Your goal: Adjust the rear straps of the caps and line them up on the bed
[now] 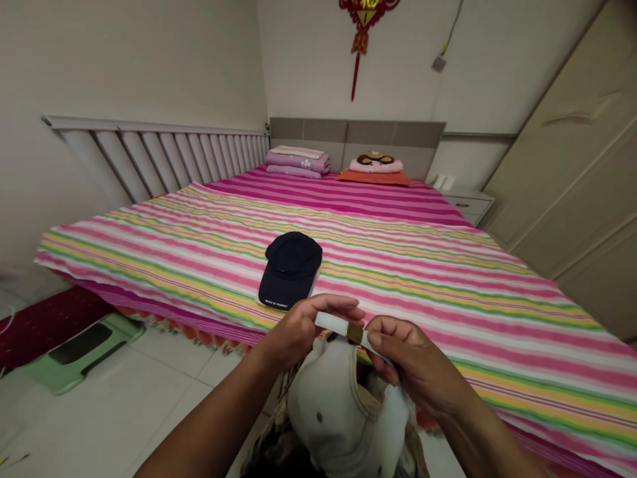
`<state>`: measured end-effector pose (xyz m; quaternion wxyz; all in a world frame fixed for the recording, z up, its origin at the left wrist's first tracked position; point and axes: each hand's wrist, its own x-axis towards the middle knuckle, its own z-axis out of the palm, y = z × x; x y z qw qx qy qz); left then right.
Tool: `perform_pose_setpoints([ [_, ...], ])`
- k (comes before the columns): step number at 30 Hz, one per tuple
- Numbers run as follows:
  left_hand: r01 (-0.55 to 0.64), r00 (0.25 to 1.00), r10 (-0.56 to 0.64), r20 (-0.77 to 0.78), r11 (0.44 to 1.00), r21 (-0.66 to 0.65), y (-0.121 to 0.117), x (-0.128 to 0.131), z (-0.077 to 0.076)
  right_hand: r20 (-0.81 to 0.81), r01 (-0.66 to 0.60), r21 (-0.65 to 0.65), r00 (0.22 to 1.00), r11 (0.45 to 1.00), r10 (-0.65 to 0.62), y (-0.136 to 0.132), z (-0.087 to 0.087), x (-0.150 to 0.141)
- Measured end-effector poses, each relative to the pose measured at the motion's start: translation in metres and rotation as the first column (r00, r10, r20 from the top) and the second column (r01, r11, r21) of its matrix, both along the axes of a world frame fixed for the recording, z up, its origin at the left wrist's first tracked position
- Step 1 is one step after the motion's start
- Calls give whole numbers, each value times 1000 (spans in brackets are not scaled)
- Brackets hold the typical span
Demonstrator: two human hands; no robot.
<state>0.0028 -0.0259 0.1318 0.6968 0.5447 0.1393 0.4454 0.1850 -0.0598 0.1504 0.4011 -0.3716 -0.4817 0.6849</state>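
Observation:
Both of my hands are raised in front of me over a white baseball cap [343,415], which hangs upside down below them. My left hand [298,330] pinches the white fabric strap [336,324] at the back of the cap. My right hand [403,352] grips the strap's other side, next to a small brass buckle [355,333]. Beyond my hands, a dark navy cap [290,269] with small white lettering on its brim lies on a striped bed sheet [448,282]. Neither hand touches the navy cap.
The striped bed fills the middle, with folded pink bedding [297,162] and a pillow [375,163] at its head. A white slatted rail [149,156] runs along the left wall, a green step stool [82,352] stands on the tiled floor, and a beige wardrobe [562,159] stands at right.

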Motion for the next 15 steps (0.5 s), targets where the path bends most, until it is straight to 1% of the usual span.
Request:
perform_pose_setpoints([
  [2,70,998,-69,11,995,-66,7,-1,5,27,0,-3,1000,1000,0,1,0,2],
  [3,98,995,-100,-20,991,-87,10,-1,8,46,3,-3,999,1000,-3,1,0,3],
  [5,137,978,-153,-139,984,-114,18,0,13,89,8,3,996,1000,-8,1,2,6],
  [7,176,937,-209,-281,975,-139,24,1,16,132,0,14,991,1000,-2,0,6,8],
  [9,224,886,-278,-371,957,-183,28,3,18,170,-9,24,985,1000,4,0,10,11],
  [12,285,822,-389,-416,913,-292,30,6,18,211,-10,36,977,999,2,-1,13,15],
  [15,292,798,-436,-417,884,-366,29,9,19,207,-6,19,978,1000,2,-1,11,19],
])
